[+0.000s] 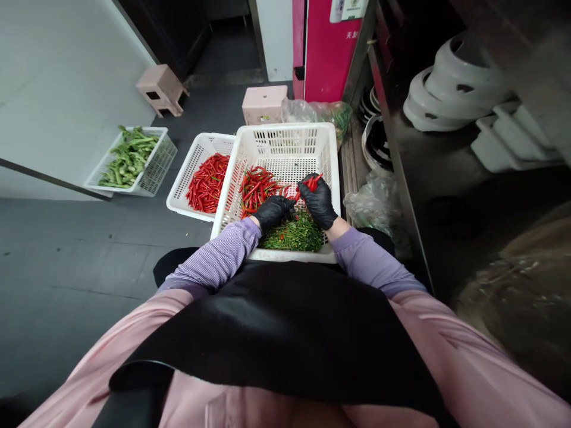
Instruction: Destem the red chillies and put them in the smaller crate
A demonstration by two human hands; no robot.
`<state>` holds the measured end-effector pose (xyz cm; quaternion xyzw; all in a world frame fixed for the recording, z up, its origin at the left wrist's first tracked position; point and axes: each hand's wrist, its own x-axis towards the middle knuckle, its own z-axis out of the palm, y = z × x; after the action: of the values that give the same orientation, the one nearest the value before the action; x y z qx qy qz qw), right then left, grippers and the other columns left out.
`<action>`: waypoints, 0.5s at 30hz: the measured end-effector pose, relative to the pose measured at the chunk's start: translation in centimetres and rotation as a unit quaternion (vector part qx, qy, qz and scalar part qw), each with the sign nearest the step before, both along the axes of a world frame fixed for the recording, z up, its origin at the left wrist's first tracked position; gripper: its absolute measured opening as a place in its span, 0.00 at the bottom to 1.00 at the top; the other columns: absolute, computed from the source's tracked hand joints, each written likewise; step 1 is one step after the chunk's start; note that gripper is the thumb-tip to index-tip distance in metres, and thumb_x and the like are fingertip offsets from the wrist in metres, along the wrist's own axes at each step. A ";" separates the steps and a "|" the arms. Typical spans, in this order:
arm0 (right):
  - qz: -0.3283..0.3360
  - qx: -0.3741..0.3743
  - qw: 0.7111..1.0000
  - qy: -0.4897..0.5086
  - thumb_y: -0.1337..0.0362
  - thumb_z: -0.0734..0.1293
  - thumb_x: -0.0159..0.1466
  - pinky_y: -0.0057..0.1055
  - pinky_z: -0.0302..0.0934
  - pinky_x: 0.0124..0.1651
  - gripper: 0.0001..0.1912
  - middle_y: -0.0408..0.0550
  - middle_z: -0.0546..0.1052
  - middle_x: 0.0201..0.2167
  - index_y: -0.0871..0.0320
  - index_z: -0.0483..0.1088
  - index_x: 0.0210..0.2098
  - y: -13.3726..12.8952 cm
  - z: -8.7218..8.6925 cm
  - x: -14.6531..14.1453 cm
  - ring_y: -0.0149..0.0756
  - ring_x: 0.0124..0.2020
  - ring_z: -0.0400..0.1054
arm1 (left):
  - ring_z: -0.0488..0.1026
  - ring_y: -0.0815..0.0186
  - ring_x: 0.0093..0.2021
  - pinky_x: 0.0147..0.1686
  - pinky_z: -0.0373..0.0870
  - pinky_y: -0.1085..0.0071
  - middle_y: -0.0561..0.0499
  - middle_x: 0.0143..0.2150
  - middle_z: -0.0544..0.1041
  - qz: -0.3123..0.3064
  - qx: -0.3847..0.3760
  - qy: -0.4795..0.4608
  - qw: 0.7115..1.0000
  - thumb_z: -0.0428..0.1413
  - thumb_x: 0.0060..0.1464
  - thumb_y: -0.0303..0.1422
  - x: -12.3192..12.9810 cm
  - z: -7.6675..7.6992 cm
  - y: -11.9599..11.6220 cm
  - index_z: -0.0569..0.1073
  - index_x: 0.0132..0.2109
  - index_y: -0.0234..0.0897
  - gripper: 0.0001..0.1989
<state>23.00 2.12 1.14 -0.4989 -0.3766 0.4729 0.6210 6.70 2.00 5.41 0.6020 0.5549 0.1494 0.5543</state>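
Note:
Both my hands wear black gloves and meet above a white perforated basket [333, 172] in front of me. My right hand [318, 202] is closed around several red chili peppers [312, 183], whose tips stick out past the fingers. Close beside it, my left hand [273, 213] is closed, its fingertips pinching at the stem end of a red chili. Inside the basket, a heap of red chilies [259, 187] lies to the left. A pile of green chili stems [294, 233] covers the near side, below my hands.
A second white basket [178, 193] with red chilies adjoins on the left. Farther left, another basket [154, 172] holds green pods. Pink stools [264, 104] [161, 86], plastic bags [372, 202] and a pink cabinet [328, 53] surround the spot. A metal shelf [401, 172] edges the right.

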 end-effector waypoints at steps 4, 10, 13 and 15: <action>-0.025 0.040 0.999 -0.020 0.64 0.79 0.60 0.39 0.72 0.59 0.13 0.42 0.74 0.35 0.50 0.71 0.34 -0.2 0.5 0.1 0.41 0.45 0.71 | 0.74 0.61 0.32 0.43 0.76 0.62 0.50 0.25 0.74 -0.085 0.139 0.162 0.973 0.65 0.67 0.45 0.8 -0.6 1.8 0.77 0.29 0.39 0.20; -0.028 0.004 0.999 0.044 0.58 0.81 0.62 0.36 0.75 0.48 0.17 0.42 0.76 0.33 0.49 0.68 0.34 0.6 1.1 1.5 0.40 0.42 0.75 | 0.82 0.50 0.49 0.55 0.80 0.60 0.44 0.39 0.83 -0.130 0.159 0.321 0.924 0.69 0.59 0.33 -0.5 -2.2 4.9 0.84 0.42 0.37 0.06; 0.007 -0.068 0.990 0.121 0.55 0.77 0.68 0.32 0.71 0.37 0.20 0.42 0.74 0.27 0.50 0.64 0.29 1.8 1.0 2.8 0.35 0.31 0.72 | 0.80 0.45 0.63 0.68 0.75 0.56 0.36 0.57 0.84 -0.105 0.196 0.333 0.916 0.69 0.62 0.33 -0.8 -3.2 5.2 0.83 0.56 0.33 0.17; 0.035 -0.091 0.986 0.137 0.55 0.75 0.70 0.31 0.69 0.33 0.21 0.43 0.75 0.26 0.50 0.62 0.26 2.4 0.9 3.6 0.34 0.29 0.70 | 0.77 0.43 0.68 0.71 0.71 0.54 0.31 0.64 0.81 -0.132 0.190 0.365 0.902 0.65 0.67 0.34 0.1 -3.8 4.8 0.81 0.61 0.30 0.19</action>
<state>26.56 4.57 2.07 -0.4700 -0.2610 0.5906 0.6018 6.82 6.81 1.58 0.7761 0.5948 -0.0528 0.2030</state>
